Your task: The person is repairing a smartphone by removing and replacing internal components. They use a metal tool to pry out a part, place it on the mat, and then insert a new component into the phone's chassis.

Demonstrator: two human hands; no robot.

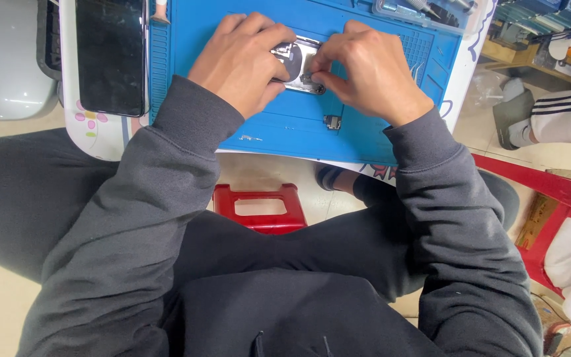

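My left hand [242, 59] and my right hand [365, 69] meet over an opened phone body [299, 56], silvery inside, lying on a blue work mat [285, 129]. The left hand grips the phone's left side with curled fingers. The right hand's fingertips pinch at the phone's right lower edge; whether a small tool or part is between them cannot be told. Most of the phone is hidden under both hands. A small dark component [332, 121] lies on the mat just below my right hand.
A black phone screen [110, 56] lies on a white table [100, 135] left of the mat. A clear parts tray [424, 13] sits at the mat's far right. A red stool [259, 206] is between my legs. Another person's leg and sandal [530, 116] are at right.
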